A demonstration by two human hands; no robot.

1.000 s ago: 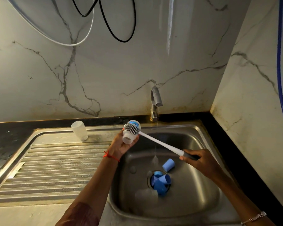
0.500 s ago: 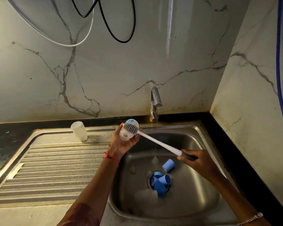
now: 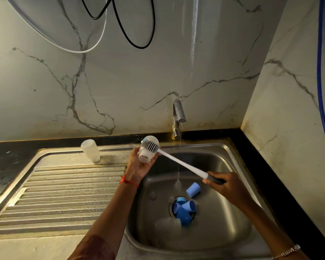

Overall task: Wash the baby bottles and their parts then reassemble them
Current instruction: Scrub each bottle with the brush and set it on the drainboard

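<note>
Over the sink (image 3: 231,229), brush (image 3: 180,163) on bottle (image 3: 145,157)

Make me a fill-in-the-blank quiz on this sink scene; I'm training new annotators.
The right hand grips the bottle brush by its dark ____.
The left hand holds a ____ bottle part.
A cluster of blue caps sits on the sink's ____.
Water runs from the ____.
Missing: handle; white; drain; tap.

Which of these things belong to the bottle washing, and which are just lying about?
Washing: white bottle part in left hand; brush in right hand; blue caps; clear bottle; sink; tap.
Lying about: black cable; white cable; blue hose.
</note>
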